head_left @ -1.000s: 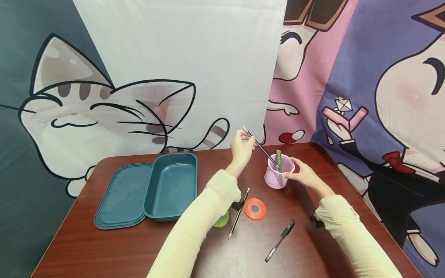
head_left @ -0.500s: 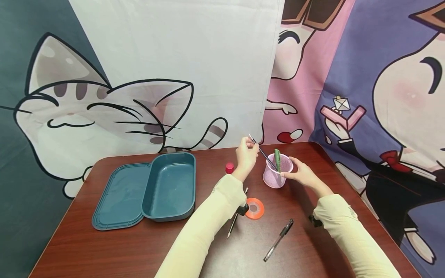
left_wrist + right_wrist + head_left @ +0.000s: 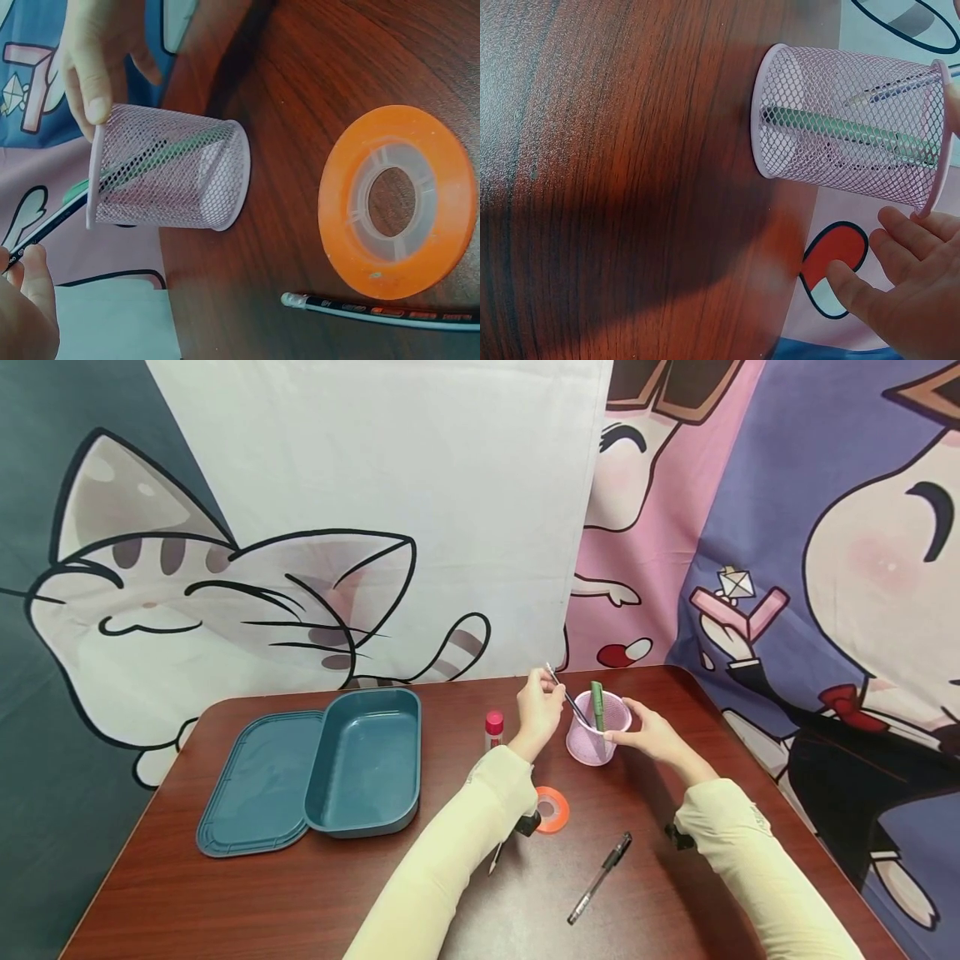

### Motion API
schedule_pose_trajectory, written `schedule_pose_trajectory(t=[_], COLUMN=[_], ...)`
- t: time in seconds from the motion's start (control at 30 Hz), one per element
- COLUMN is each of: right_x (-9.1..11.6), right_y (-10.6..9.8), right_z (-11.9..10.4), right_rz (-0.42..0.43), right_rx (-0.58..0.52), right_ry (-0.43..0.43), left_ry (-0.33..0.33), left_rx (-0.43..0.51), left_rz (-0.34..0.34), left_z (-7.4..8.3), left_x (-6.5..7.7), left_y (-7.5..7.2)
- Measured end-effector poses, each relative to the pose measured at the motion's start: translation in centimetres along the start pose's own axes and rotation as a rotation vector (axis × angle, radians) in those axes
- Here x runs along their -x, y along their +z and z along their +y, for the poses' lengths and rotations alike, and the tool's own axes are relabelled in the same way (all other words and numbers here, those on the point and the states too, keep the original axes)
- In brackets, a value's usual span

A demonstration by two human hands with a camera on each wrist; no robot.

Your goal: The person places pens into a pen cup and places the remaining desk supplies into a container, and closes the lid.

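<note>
Left hand [image 3: 542, 706] pinches pencil [image 3: 567, 698], tip inside mesh cup [image 3: 596, 733] steadied by curled right hand [image 3: 647, 732]; next: release.

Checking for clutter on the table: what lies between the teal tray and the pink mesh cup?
In the head view, a red-capped glue stick stands on the table between the teal tray and pink mesh cup; the left hand is there too.

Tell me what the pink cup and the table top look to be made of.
Pink cup: looks like fine metal mesh with a pale pink coating, since the green pen shows through its holes; it could be plastic mesh.
Table top: dark reddish wood grain with a smooth sheen, perhaps veneer or laminate.
</note>
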State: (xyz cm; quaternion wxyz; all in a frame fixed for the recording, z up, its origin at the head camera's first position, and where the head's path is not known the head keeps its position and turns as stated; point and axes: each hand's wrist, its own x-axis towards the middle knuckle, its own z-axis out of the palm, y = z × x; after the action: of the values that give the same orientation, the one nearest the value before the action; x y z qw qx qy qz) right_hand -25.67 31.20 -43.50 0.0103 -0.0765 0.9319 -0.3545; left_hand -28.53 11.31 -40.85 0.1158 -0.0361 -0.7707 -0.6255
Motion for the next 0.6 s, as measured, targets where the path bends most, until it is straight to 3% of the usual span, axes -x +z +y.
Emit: schedule_pose_trajectory(t=[0.33,0.6], right_x=[-0.2,-0.2], right_y=[0.0,0.1], right_z=[0.1,0.2], right_rz=[-0.015,-0.014], right_rx=[0.029,0.021], right_ry=[0.030,0.027], left_ry=[0.108,0.127], left_rx=[-0.197,-0.256], left_rz=[-0.022,-0.025], left_z=[-0.3,-0.7], left_x=[1.0,1.4], left_y=[0.6,1.2])
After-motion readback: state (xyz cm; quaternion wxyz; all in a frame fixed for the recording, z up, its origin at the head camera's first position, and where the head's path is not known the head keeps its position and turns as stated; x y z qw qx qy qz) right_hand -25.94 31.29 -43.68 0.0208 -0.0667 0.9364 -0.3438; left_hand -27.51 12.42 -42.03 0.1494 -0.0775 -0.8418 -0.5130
